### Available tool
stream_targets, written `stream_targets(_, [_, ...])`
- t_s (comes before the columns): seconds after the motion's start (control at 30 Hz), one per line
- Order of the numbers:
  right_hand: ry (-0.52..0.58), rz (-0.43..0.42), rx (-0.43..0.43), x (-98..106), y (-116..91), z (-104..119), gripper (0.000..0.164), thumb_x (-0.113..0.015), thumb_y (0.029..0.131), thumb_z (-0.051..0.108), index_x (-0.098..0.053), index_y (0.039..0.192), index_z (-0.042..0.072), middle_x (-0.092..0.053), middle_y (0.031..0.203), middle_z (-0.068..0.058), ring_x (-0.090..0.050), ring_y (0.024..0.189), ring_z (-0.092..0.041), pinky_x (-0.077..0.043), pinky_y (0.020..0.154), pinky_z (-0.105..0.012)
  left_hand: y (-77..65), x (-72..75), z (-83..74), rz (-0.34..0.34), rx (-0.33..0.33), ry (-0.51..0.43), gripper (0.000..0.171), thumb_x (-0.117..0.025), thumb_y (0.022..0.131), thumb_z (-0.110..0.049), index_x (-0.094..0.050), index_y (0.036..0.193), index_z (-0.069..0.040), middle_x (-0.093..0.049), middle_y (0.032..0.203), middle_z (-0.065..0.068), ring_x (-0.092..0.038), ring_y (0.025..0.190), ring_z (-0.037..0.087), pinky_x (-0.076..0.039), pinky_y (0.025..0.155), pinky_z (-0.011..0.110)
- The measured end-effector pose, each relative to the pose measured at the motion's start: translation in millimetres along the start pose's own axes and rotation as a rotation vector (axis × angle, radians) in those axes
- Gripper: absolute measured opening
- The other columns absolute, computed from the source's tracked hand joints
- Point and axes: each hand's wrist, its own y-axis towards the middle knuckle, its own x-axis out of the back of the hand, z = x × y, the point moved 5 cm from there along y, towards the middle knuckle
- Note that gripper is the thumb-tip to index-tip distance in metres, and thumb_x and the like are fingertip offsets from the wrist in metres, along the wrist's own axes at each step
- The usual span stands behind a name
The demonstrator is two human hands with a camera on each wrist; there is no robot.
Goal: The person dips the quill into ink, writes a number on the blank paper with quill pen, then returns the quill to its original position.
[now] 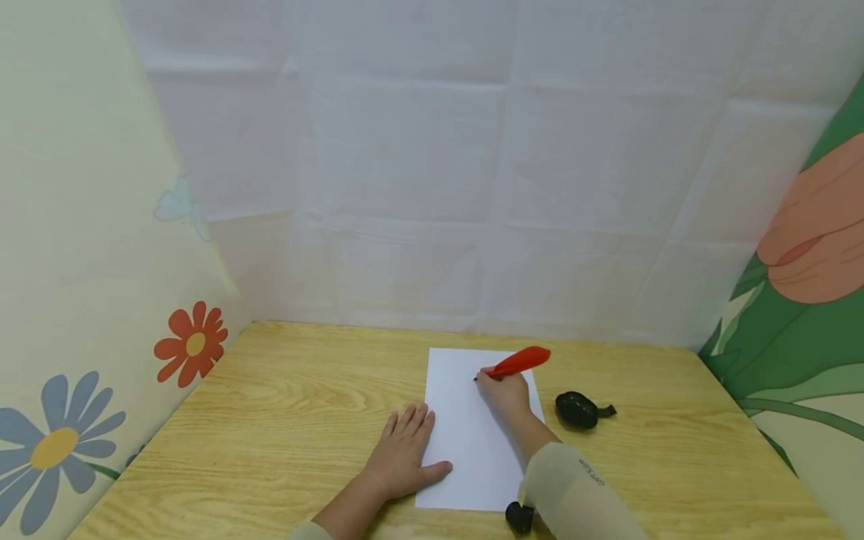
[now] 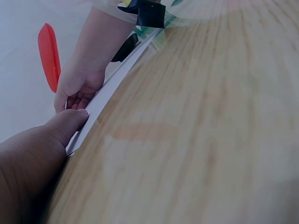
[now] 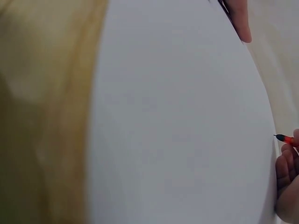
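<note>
A white sheet of paper (image 1: 466, 450) lies upright on the wooden table. My right hand (image 1: 508, 396) pinches a red feather-shaped pen (image 1: 523, 361) over the sheet's upper part, its plume slanting up to the right. In the right wrist view the dark pen tip (image 3: 280, 137) points at the paper; whether it touches, I cannot tell. My left hand (image 1: 403, 454) rests flat with fingers spread at the paper's left edge, the thumb lying on the sheet. The left wrist view shows that thumb (image 2: 70, 122) in front of the curled right hand (image 2: 79, 86).
Right of the paper sits a glossy black oval object (image 1: 577, 410) with a short tail. Another small black object (image 1: 519, 517) is at the paper's lower right corner, beside the right sleeve (image 1: 574, 487). A white sheet of cloth (image 1: 432, 187) hangs behind the table (image 1: 304, 405); flower-patterned panels flank it.
</note>
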Motion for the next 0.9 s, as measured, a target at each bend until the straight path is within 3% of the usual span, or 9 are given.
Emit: stream_targets(0.9, [0.0, 0.057, -0.056, -3.1, -8.7, 2.6, 0.026, -0.071, 0.088, 0.022, -0.069, 0.108, 0.006, -0.072, 0.105, -0.013, -0.064, 0.103, -0.03, -0.049, 0.101, -0.049, -2.0, 4.6, -2.9, 0.004, -0.002, -0.004, 0.092, -0.054, 0.087, -0.065, -0.036, 0.15, 0.0, -0.03, 0.159, 0.02, -0.022, 0.149, 0.038, -0.014, 0.12, 0.059])
